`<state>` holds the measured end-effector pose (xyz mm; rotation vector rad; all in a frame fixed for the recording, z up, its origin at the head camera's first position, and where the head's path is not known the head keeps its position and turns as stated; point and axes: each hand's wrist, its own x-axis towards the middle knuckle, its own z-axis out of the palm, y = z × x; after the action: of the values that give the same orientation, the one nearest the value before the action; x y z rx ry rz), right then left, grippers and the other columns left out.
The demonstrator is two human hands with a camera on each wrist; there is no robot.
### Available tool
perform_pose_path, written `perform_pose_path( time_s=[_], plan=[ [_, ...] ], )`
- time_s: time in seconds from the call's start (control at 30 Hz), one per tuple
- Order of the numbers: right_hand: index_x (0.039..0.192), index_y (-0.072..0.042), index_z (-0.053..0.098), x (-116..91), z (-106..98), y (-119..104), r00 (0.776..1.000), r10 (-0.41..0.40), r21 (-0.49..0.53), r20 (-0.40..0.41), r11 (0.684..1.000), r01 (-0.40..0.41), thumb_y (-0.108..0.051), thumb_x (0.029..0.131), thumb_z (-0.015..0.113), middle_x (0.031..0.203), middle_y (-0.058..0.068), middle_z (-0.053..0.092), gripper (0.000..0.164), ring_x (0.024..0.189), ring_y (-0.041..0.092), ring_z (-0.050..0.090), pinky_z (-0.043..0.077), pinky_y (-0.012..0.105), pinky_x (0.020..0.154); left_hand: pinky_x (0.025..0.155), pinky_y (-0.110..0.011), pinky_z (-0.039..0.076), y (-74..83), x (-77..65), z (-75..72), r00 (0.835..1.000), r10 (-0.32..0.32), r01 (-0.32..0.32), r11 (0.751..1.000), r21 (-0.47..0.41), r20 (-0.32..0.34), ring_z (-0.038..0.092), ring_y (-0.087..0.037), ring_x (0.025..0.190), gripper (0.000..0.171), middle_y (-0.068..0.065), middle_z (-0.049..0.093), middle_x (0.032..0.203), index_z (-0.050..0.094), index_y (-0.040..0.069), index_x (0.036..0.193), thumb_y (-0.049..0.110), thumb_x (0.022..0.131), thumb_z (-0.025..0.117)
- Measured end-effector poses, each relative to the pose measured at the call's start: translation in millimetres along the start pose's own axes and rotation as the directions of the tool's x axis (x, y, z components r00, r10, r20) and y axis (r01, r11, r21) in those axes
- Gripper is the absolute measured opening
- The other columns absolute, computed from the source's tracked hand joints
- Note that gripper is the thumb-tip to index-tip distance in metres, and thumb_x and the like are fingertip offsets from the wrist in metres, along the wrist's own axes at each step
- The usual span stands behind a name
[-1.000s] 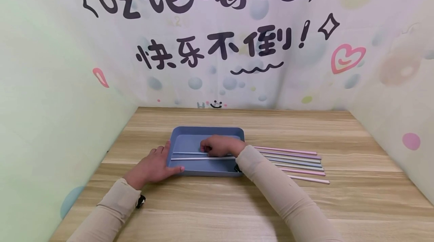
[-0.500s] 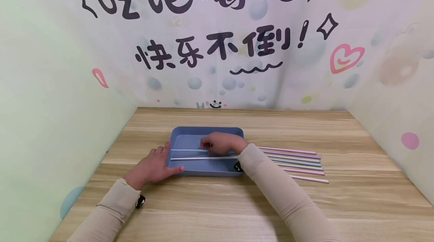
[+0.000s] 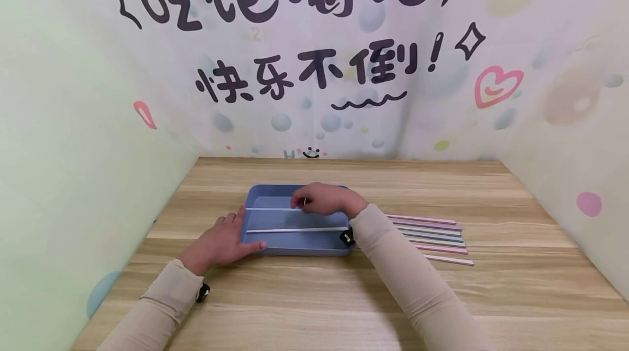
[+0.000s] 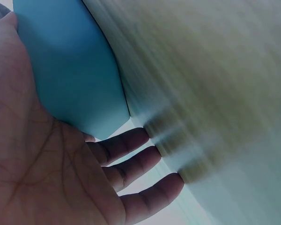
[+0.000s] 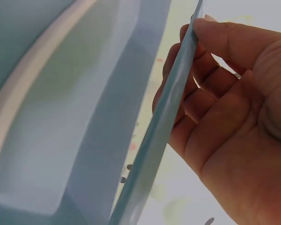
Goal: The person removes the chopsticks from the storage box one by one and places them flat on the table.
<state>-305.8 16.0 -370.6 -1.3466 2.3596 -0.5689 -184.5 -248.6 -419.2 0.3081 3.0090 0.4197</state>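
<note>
My right hand point(image 3: 326, 199) pinches a light blue chopstick point(image 5: 161, 117) between thumb and fingers. This chopstick lies level across the blue tray point(image 3: 295, 251), raised above its floor. Below it, a whitish chopstick point(image 3: 295, 230) rests in the tray from side to side. My left hand point(image 3: 216, 242) rests against the tray's left end, thumb extended along the front corner. In the left wrist view the fingertips point(image 4: 150, 157) touch the table and the tray's blue wall point(image 4: 75, 61) sits beside the palm. My right sleeve and hand hide the tray's right end.
Several pastel chopsticks point(image 3: 432, 231) lie side by side on the wooden table point(image 3: 304, 307) right of the tray, partly behind my right forearm. A printed cloth point(image 3: 304, 116) hangs along the back edge, and walls close off both sides.
My right hand has lifted the light blue chopstick from low in the tray, up and slightly towards the back. My left hand has stayed on the tray.
</note>
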Motion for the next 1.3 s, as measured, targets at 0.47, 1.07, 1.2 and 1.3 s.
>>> perform_pose_path(
  time_s=[0.47,1.07,1.2,1.3],
  plan=[
    [0.113,-0.001,0.065,-28,-24,11,1.000,0.014,0.158,-0.017,0.987,-0.011,0.000,0.095,0.057,0.098,0.005,0.061,0.019,0.090,0.017,0.054,0.047,0.031,0.078,0.094,-0.057,0.045,-2.1,0.6,1.9,0.999,0.026,-0.026,1.000,-0.003,-0.029,0.047,-0.050,0.120,0.115,-0.038,0.046,0.133,0.017,-0.013,0.151,0.072,0.085,0.058],
    [0.105,-0.002,0.066,-95,-44,66,0.983,0.182,0.283,-0.005,0.943,-0.173,0.004,0.092,0.057,0.094,0.011,0.060,0.017,0.088,0.022,0.052,0.044,0.033,0.075,0.095,-0.057,0.043,0.0,-2.2,0.2,0.998,0.043,-0.043,0.999,-0.001,-0.038,0.047,-0.052,0.120,0.113,-0.039,0.047,0.132,0.019,-0.014,0.150,0.069,0.086,0.059],
    [0.102,-0.005,0.064,-114,-46,83,0.976,0.218,0.292,0.001,0.933,-0.209,0.003,0.092,0.057,0.091,0.007,0.057,0.015,0.086,0.021,0.051,0.043,0.033,0.073,0.097,-0.057,0.042,-0.9,-1.7,0.5,0.998,0.049,-0.049,0.999,-0.001,-0.040,0.046,-0.053,0.121,0.113,-0.039,0.046,0.134,0.019,-0.014,0.150,0.070,0.086,0.059],
    [0.104,-0.001,0.064,-127,-46,95,0.964,0.265,0.297,0.014,0.920,-0.257,0.004,0.091,0.057,0.091,0.008,0.056,0.015,0.085,0.021,0.050,0.043,0.034,0.073,0.098,-0.058,0.041,-1.3,-1.4,1.0,0.998,0.053,-0.054,0.999,-0.003,-0.036,0.045,-0.053,0.122,0.114,-0.039,0.045,0.134,0.019,-0.015,0.150,0.071,0.086,0.058]
  ],
)
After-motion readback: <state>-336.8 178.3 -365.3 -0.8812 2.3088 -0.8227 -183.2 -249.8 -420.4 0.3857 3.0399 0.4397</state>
